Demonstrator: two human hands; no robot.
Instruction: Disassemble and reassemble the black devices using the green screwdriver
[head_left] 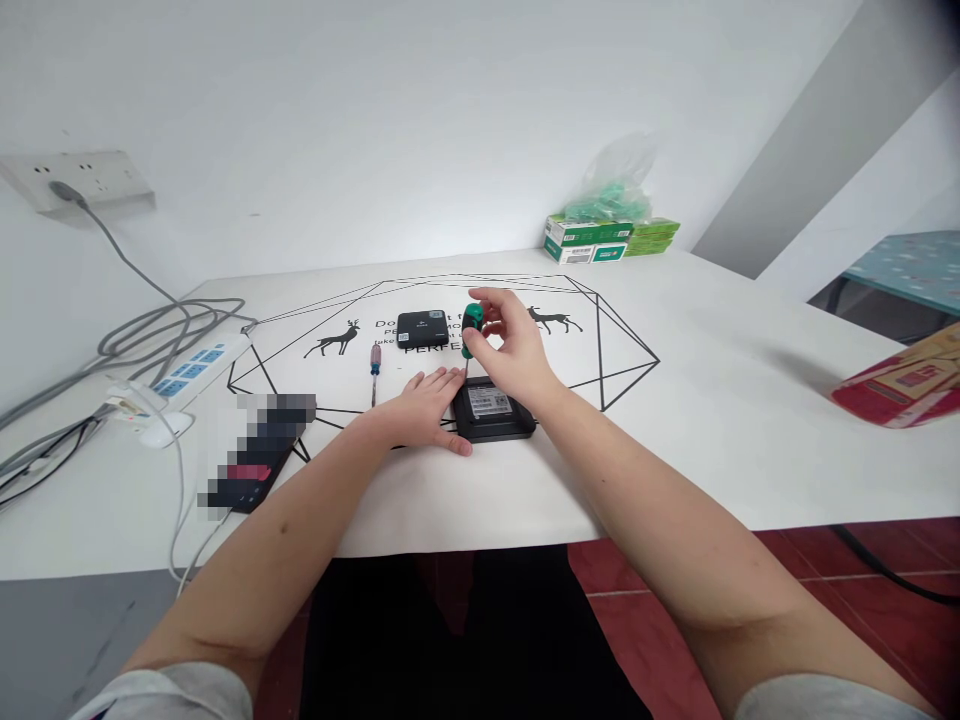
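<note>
A small black box with a label on top [495,410] lies on the white table [675,430]. My left hand [427,405] rests flat beside it, fingers together, thumb against the box's left edge. My right hand [514,345] is closed round a green-handled screwdriver [471,328], which stands upright with its tip down on the box's far left corner. A second black box [422,329] lies just beyond, and a small red-and-blue screwdriver [375,368] lies to the left of my left hand.
A phone [255,455] lies at the left near a white power strip [184,375] and grey cables [142,335]. Green cartons and a plastic bag [611,225] stand at the back against the wall. A red carton [904,385] sits at the right edge.
</note>
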